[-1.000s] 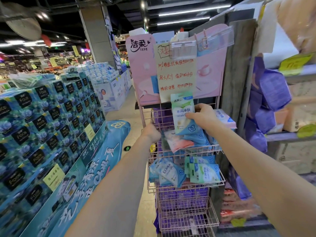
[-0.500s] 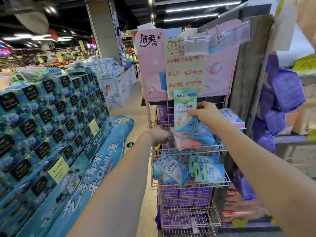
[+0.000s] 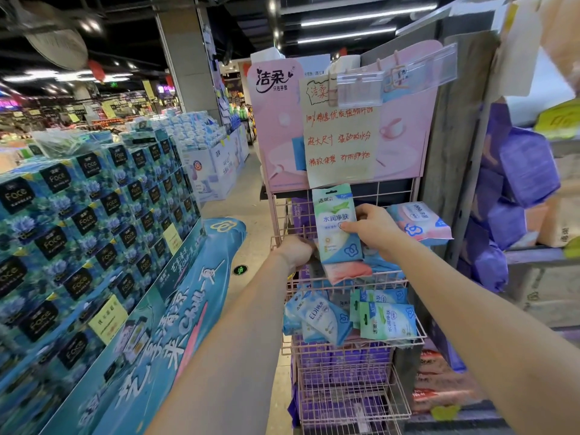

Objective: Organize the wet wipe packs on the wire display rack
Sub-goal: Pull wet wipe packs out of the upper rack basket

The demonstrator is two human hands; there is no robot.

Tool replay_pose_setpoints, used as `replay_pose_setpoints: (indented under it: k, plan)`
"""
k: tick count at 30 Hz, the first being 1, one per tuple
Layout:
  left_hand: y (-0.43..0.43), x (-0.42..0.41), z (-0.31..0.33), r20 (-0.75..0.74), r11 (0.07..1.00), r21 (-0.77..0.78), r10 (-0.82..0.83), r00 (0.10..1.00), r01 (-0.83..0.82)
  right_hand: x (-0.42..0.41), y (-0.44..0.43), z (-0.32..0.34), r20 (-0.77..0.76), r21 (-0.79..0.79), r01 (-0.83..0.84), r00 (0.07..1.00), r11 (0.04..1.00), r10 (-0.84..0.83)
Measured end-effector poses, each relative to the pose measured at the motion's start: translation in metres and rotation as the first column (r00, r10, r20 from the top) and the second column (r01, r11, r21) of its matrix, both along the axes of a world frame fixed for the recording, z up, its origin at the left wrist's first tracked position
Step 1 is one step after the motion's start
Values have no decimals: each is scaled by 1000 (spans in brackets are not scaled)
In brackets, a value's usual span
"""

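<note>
1. Wet wipe pack (image 3: 335, 224), green and blue, stands upright above the top basket of our pink wire display rack (image 3: 345, 279).
2. Our right hand (image 3: 373, 229) pinches its right edge, fingers closed on it.
3. Our left hand (image 3: 296, 251) grips the basket rim.
4. We judge it light, soft and slippery; hold the flat edge seam.
</note>
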State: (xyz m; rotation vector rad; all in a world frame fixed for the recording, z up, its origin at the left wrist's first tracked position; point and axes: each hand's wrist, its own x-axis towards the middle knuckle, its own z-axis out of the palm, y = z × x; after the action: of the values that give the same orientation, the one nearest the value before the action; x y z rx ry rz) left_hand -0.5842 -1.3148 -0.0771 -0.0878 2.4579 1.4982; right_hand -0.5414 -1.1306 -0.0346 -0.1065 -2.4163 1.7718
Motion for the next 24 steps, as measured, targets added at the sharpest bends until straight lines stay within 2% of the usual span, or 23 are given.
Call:
replay_pose_setpoints:
  k: [3, 7, 13, 18, 22, 24]
  plan:
    - [-4, 2, 4, 23, 991, 131, 1, 1000, -4, -1, 6, 1, -4, -19, 3, 1000, 1000, -3]
    - [-8, -1, 19, -43, 966, 247, 93, 995, -80, -1, 10, 0, -27, -55, 8, 1000, 998, -9]
    - [-29, -6, 38, -267, 943, 263, 273, 924, -202, -5, 8, -1, -61, 26, 31, 998, 999, -29]
    - [-51, -5, 51, -318, 920, 340, 307, 897, -194, -4, -10, 6, -138, 91, 24, 990, 996, -11]
    - [-56, 0, 59, -302, 912, 382, 277, 912, -150, -3, -33, 16, -130, -11, -113, 985, 994, 110]
    - [-59, 0, 62, -298, 918, 375, 250, 921, -127, -3, -47, 15, -116, -14, -146, 983, 989, 143]
